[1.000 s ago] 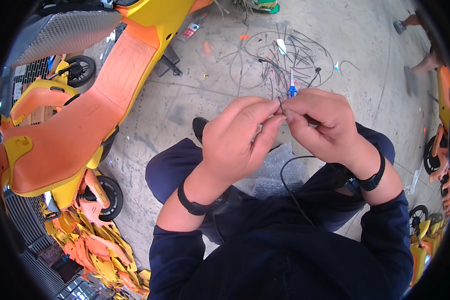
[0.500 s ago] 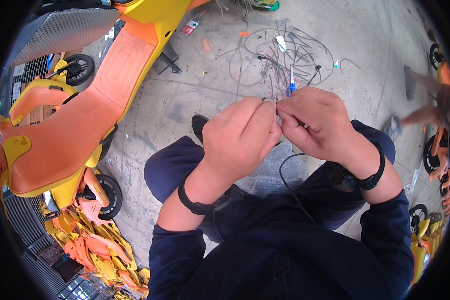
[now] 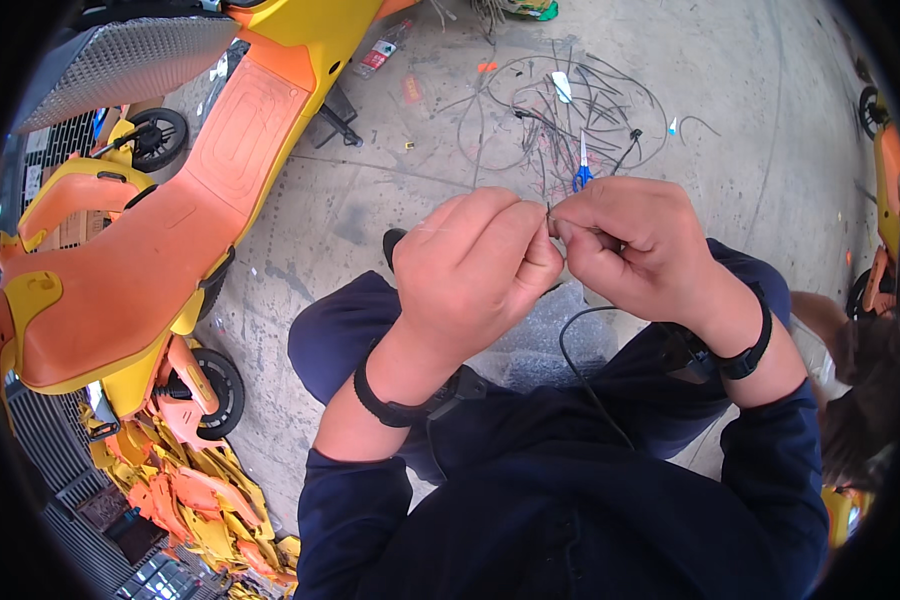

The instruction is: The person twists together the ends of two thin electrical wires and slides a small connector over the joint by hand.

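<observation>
My left hand (image 3: 473, 268) and my right hand (image 3: 638, 245) meet in front of me, thumbs and forefingers pinched together. Between the fingertips shows a short bit of thin dark wire (image 3: 549, 212); most of it is hidden by the fingers. Just beyond my right hand, blue-handled scissors (image 3: 582, 178) lie on the floor with the blades pointing away. Past them spreads a loose tangle of cut grey and black wires (image 3: 595, 112). A black cable (image 3: 568, 352) runs from beneath my right hand down to my lap.
Clear bubble wrap (image 3: 550, 345) lies between my knees. At left stands a yellow and orange scooter body (image 3: 245, 125), with a heap of yellow and orange panels (image 3: 195, 490) behind. A plastic bottle (image 3: 380, 55) lies far left. A blurred person (image 3: 865, 370) is at the right edge.
My hands have shifted slightly, the left a little to the left, and stay pinched together. At right, the walking person has come nearer along the edge.
</observation>
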Demonstrator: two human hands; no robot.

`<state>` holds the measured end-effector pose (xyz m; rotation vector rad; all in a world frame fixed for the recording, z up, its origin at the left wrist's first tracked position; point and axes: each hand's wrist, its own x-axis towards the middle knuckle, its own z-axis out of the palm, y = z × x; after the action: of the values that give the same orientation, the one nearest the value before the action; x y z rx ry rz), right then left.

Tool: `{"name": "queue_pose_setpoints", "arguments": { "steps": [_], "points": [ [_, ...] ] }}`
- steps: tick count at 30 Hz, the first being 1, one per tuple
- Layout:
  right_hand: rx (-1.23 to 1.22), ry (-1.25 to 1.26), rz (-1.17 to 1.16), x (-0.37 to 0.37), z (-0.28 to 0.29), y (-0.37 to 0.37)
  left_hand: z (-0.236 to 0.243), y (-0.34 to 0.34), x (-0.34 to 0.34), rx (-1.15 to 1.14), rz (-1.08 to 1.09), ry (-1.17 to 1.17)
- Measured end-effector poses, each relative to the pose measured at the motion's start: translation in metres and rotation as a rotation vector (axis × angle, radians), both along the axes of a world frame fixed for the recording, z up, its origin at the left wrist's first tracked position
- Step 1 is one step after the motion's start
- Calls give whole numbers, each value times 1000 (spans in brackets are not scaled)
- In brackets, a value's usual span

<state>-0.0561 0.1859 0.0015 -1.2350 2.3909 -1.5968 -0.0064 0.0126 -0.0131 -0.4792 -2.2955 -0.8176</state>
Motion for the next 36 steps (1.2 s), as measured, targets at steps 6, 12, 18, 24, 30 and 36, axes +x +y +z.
{"name": "queue_pose_setpoints", "arguments": {
  "steps": [6, 12, 18, 24, 30, 36],
  "points": [
    [8, -11, 14, -1, -1, 4, 1, -7, -2, -8, 70, -54],
    [-13, -92, 41, -2, 3, 6, 11, -14, -2, 308, -22, -288],
    [7, -5, 37, -2, -1, 6, 4, -6, 1, 31, -138, -247],
    [-4, 39, 50, -3, -6, 5, 6, -5, -1, -61, -165, -161],
    [1, 25, 58, -1, -9, 5, 8, -6, 1, -100, -160, -159],
    [-16, -11, 69, -1, -4, 4, 5, 0, 2, -14, -72, -124]
  ]
}}
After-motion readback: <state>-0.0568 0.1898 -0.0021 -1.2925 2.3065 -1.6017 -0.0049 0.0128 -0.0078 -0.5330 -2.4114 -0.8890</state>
